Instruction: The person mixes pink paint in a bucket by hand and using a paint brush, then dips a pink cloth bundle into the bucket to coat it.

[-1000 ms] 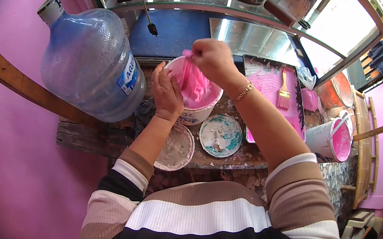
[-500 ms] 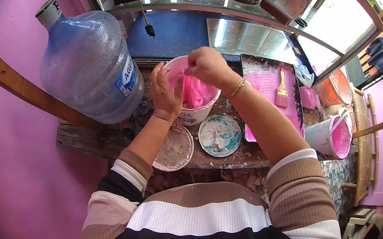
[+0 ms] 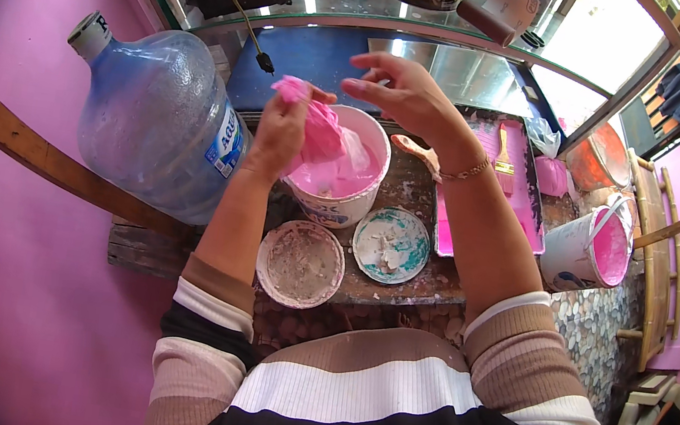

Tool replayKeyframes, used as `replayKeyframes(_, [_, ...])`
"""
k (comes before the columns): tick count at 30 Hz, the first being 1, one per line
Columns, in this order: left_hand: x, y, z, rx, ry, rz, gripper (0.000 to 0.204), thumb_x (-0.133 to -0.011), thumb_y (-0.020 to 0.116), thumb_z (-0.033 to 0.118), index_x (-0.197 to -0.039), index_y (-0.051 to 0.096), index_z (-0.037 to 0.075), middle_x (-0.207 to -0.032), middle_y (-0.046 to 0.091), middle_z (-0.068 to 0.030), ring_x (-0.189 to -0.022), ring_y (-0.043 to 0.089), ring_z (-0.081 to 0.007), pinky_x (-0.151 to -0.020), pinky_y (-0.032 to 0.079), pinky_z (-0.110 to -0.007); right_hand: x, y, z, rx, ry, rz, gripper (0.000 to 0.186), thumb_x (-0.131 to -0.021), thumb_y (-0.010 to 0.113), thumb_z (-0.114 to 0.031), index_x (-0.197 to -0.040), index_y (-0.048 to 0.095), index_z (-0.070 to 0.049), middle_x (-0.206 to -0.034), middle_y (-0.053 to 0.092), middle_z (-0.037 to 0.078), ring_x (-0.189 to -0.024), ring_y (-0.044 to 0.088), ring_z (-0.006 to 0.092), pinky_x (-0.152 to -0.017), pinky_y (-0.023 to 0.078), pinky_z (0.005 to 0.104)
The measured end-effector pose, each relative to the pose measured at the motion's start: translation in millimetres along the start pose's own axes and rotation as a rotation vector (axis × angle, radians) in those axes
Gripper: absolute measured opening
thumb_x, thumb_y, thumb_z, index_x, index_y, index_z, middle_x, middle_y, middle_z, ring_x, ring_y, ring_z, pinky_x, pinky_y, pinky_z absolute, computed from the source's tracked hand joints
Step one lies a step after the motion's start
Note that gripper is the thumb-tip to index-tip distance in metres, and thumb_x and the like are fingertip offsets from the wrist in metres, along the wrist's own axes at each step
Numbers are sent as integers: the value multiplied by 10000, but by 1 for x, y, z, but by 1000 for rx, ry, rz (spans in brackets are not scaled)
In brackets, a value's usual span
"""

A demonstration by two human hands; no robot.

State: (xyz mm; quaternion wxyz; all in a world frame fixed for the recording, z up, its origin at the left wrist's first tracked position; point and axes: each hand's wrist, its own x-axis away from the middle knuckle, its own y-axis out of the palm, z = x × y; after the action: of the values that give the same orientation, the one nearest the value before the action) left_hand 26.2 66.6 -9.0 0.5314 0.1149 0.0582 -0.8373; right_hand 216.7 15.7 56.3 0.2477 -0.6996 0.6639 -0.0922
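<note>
My left hand [image 3: 279,135] is closed on a crumpled pink plastic bag [image 3: 317,130], lifted at the left side of the white bucket [image 3: 331,211], which holds pink paint. My right hand [image 3: 394,89] is open above the bucket's right side, fingers bent and apart, with nothing in it. A wooden-handled tool [image 3: 415,152] lies right of the bucket, partly hidden by my right arm. Below the bucket are a round crusted container [image 3: 300,264] and a white lid [image 3: 390,245] with teal smears. A brush [image 3: 506,154] lies in the pink-filled paint tray [image 3: 536,215], behind my right forearm.
A large plastic water jug [image 3: 154,132] stands at the left. A blue surface [image 3: 259,77] lies behind, under a glass case with a hanging cord [image 3: 255,46]. At the right are a pink-stained pail [image 3: 579,257], an orange bucket [image 3: 599,154] and a bamboo bench [image 3: 647,276].
My left hand has moved off the rim, up and left, now gripping the pink bag. My right hand has let go, opened and moved up and right. The wooden handle is now visible.
</note>
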Motion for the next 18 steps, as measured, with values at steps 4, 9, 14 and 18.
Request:
replayKeyframes(4, [-2,8,36,309,-34,99,355,-999,372,312,-968,573,22,-1015,645,-164,-875,634,-205,-807,515,-331,31,3,44,-517,320,-140,930,-785,696,-468,-1408,238,48,-1231,513,200,-984,577,239,-778,520,340])
replayKeyframes(9, [-3,24,58,584,-120,342,374,-1000,346,338,-948,542,24,-1011,648,-192,-869,637,-251,-805,526,-367,40,42,45,-761,115,-288,905,-770,730,-430,-1400,252,9,-1152,537,190,-916,615,213,-737,537,327])
replayKeyframes(14, [-1,20,48,547,-55,391,393,-1002,334,346,-1052,549,20,-1064,623,-188,-945,616,-256,-866,501,-375,24,34,33,-928,168,-131,331,-883,636,-240,-1110,531,-23,-847,641,74,-664,635,134,-575,539,250])
replayKeyframes(18, [11,12,46,577,-150,311,416,-1010,299,351,-1215,495,47,-1157,579,-163,-1035,581,-253,-912,473,-404,12,19,16,-646,101,-103,239,-872,652,-200,-1004,615,-4,-806,650,60,-629,624,104,-570,528,230])
